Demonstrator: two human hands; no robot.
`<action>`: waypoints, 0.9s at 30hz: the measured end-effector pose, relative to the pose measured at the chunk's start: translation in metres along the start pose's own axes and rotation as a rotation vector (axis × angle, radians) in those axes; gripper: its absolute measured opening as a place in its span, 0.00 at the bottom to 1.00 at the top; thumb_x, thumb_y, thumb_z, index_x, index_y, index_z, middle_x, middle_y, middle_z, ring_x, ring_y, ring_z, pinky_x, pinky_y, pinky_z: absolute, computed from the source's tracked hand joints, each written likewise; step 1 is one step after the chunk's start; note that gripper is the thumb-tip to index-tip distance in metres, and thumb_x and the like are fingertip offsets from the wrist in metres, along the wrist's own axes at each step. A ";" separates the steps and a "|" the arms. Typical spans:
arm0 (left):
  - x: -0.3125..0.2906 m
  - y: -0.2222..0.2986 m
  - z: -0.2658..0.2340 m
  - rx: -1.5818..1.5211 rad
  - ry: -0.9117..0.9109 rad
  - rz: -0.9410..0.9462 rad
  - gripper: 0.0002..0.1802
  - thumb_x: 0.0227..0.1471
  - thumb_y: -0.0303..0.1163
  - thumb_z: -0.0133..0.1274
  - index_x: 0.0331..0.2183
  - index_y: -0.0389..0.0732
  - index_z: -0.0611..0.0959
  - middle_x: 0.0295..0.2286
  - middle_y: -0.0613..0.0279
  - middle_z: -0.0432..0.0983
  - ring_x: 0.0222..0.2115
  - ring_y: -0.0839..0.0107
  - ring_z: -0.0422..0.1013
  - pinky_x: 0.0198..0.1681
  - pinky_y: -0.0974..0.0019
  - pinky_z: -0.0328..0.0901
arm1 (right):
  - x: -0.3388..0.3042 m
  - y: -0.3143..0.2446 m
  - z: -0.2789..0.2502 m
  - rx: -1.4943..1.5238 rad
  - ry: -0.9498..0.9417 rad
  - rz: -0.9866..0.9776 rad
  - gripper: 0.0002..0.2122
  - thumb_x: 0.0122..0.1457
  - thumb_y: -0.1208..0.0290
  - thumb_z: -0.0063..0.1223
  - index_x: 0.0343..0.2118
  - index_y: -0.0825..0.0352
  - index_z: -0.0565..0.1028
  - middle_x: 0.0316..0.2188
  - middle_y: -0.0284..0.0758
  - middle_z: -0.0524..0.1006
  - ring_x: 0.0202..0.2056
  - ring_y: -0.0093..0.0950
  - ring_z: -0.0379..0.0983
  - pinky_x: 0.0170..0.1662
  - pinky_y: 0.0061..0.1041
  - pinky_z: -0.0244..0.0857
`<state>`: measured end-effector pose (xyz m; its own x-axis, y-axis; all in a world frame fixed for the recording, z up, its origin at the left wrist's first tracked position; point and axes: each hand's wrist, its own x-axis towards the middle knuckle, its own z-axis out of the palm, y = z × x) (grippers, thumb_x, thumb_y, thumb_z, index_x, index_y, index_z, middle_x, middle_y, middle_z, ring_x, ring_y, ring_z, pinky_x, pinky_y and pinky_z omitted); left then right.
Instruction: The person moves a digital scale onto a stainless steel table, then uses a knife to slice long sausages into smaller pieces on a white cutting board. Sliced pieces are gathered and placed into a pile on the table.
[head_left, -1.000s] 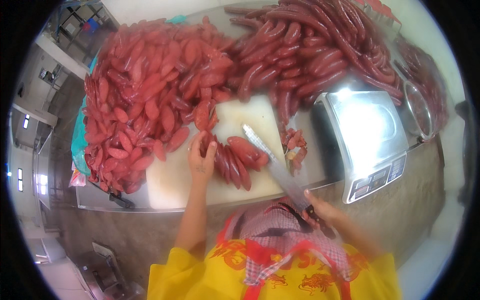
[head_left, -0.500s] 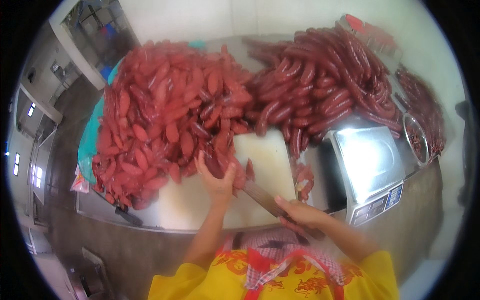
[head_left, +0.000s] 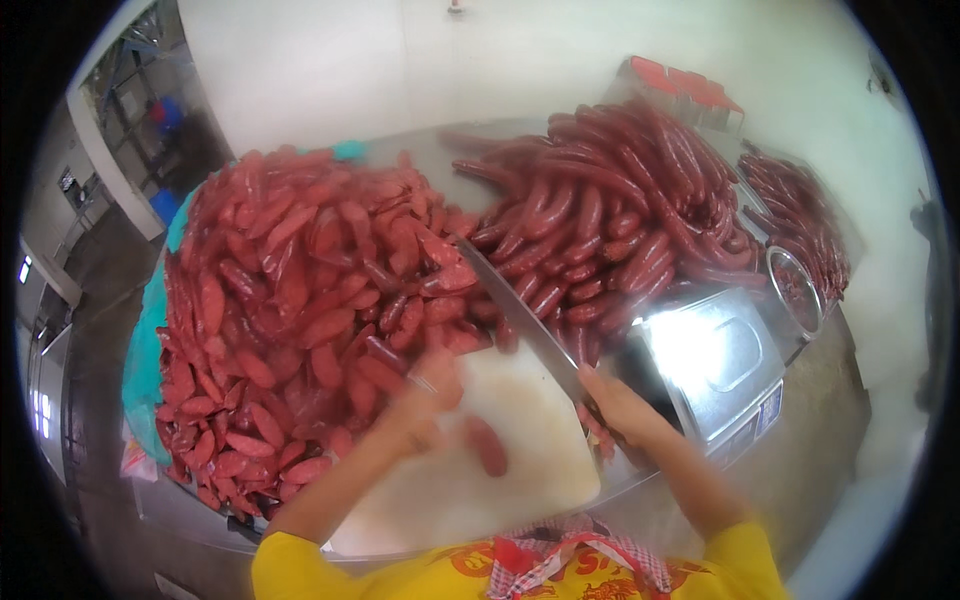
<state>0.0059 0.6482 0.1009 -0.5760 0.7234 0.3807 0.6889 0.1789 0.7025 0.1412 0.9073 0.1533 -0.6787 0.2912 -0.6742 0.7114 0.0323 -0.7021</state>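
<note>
A long knife (head_left: 522, 312) slants over the board's upper right corner, its tip by the edge of the cut sausages. The right hand (head_left: 618, 402) grips its handle, fingers closed around it. The left hand (head_left: 438, 385) is blurred beside the cut pile; I cannot tell how far its fingers are open or whether they hold anything. One dark red sausage piece (head_left: 487, 447) lies on the cutting board (head_left: 540, 450), just right of that hand.

Red lettering runs across the yellow shirt (head_left: 480, 568); the scale (head_left: 712, 360) has a blue-marked panel too small to read.

The board is pale, smooth and flat. The pile of cut sausages (head_left: 290, 320) shows oval, matt, paler red faces, while the whole sausages (head_left: 600, 200) to its right are long, curved and glossy. The scale's metal top gleams beside a round metal-rimmed bowl (head_left: 818, 318) with reddish bits inside. Teal plastic (head_left: 143, 340) edges the cut pile's left side, and red-and-white checked cloth (head_left: 640, 567) trims the shirt front
</note>
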 end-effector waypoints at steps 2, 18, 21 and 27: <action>-0.024 -0.002 0.049 -0.258 -0.321 0.132 0.17 0.55 0.45 0.51 0.39 0.42 0.74 0.38 0.54 0.70 0.41 0.58 0.68 0.50 0.53 0.60 | -0.010 0.033 -0.011 0.077 0.012 0.022 0.33 0.61 0.38 0.34 0.18 0.68 0.69 0.10 0.32 0.65 0.09 0.23 0.59 0.12 0.23 0.52; 0.210 -0.129 -0.076 1.248 0.032 -0.072 0.12 0.45 0.32 0.52 0.35 0.40 0.78 0.30 0.54 0.74 0.32 0.57 0.73 0.33 0.53 0.67 | -0.060 0.077 -0.007 0.159 0.233 0.160 0.34 0.59 0.35 0.34 0.22 0.70 0.73 0.14 0.34 0.70 0.14 0.25 0.65 0.17 0.25 0.58; 0.275 -0.160 -0.086 1.214 0.099 -0.103 0.09 0.45 0.32 0.53 0.31 0.43 0.83 0.32 0.53 0.77 0.36 0.58 0.74 0.37 0.54 0.67 | -0.053 0.084 -0.003 0.212 0.227 0.204 0.34 0.60 0.37 0.33 0.23 0.70 0.73 0.13 0.34 0.70 0.14 0.25 0.65 0.18 0.25 0.59; 0.385 -0.234 0.049 0.424 -0.130 -0.356 0.21 0.49 0.42 0.54 0.38 0.34 0.82 0.39 0.39 0.76 0.42 0.45 0.71 0.46 0.51 0.65 | -0.048 0.081 0.011 0.302 0.228 0.243 0.33 0.62 0.38 0.31 0.23 0.70 0.73 0.14 0.33 0.70 0.14 0.25 0.65 0.19 0.25 0.59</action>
<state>-0.3557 0.9170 0.0536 -0.7645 0.6409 0.0687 0.5940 0.6592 0.4611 0.2293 0.8857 0.1269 -0.4165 0.4602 -0.7840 0.7371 -0.3339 -0.5876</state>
